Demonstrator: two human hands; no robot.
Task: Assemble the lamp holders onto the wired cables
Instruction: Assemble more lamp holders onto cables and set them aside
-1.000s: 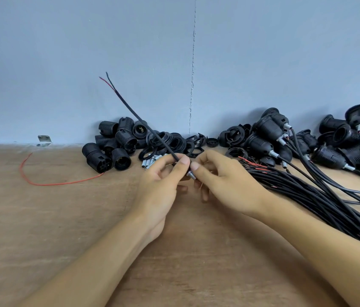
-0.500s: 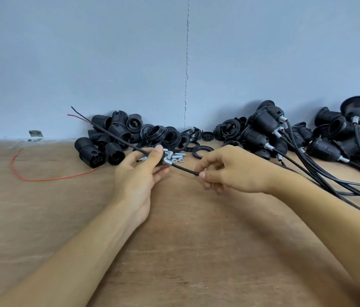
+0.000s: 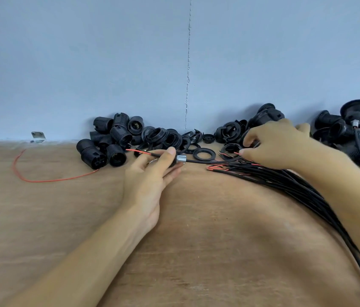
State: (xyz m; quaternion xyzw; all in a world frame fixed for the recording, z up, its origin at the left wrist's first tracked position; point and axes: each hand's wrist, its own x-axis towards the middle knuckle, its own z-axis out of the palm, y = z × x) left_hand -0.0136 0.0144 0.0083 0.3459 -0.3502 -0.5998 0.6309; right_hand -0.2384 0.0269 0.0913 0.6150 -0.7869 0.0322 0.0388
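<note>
Meanwhile left hand [image 3: 148,180] pinches a cable [image 3: 203,161]; right hand [image 3: 278,145], grip unclear, curls among holder parts [image 3: 230,131] over the wire bundle [image 3: 285,182].

Back: holders [image 3: 108,140], rings [image 3: 170,138] and wired holders [image 3: 340,129] lie left to right on the table [image 3: 219,251] along the wall [image 3: 108,63].
Far left: bracket [image 3: 38,136] at the wall's foot; loose wire [image 3: 42,180] before it.
Centre: left hand [image 3: 150,173] before the rings, holding a cable [image 3: 207,161] that runs right.
Right: bundle [image 3: 285,185] runs from near right to centre; right hand [image 3: 278,145] above its ends.
</note>
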